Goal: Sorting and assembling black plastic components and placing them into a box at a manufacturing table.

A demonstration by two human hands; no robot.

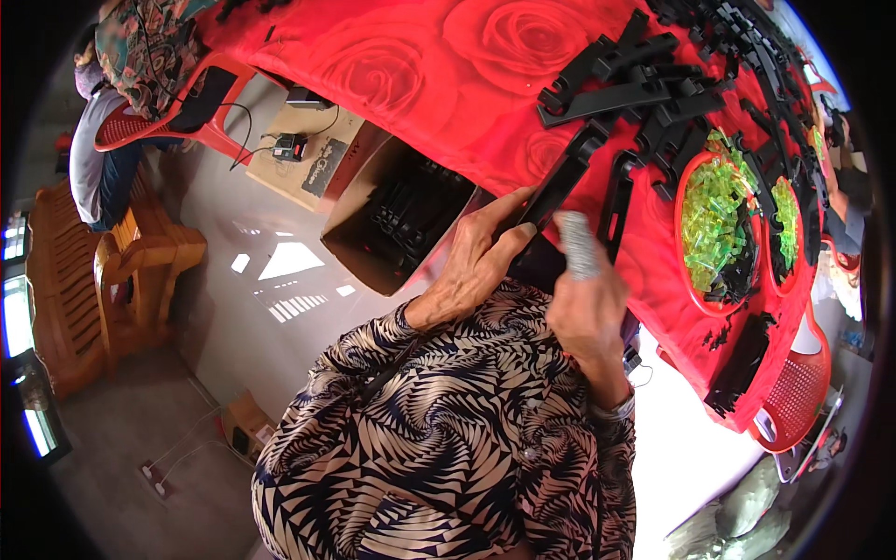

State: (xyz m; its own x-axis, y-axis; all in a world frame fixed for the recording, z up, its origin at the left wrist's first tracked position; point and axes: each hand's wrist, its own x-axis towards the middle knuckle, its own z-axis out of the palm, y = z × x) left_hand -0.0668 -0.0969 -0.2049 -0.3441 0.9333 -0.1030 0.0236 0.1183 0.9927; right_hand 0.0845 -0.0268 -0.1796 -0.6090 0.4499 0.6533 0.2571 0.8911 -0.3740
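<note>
My left hand (471,257) is closed around the lower end of a long, slotted black plastic part (567,175), which slants up and to the right over the table edge. My right hand (590,313) is beside that lower end, smeared by motion. One of its fingers, wrapped in greyish tape (581,245), points up toward the part; whether this hand holds anything I cannot tell. Just right of it, another slotted black part (616,201) lies on the red rose-patterned tablecloth (373,70). Beyond both hands is a loose pile of similar black parts (644,89).
Red-rimmed bowls (686,271) with yellow-green translucent pieces (714,219) and small black bits stand at the right. A cardboard box (350,238) of black parts sits below the table edge, left. A charger-like device (289,147) rests on another carton. Other people sit around the table.
</note>
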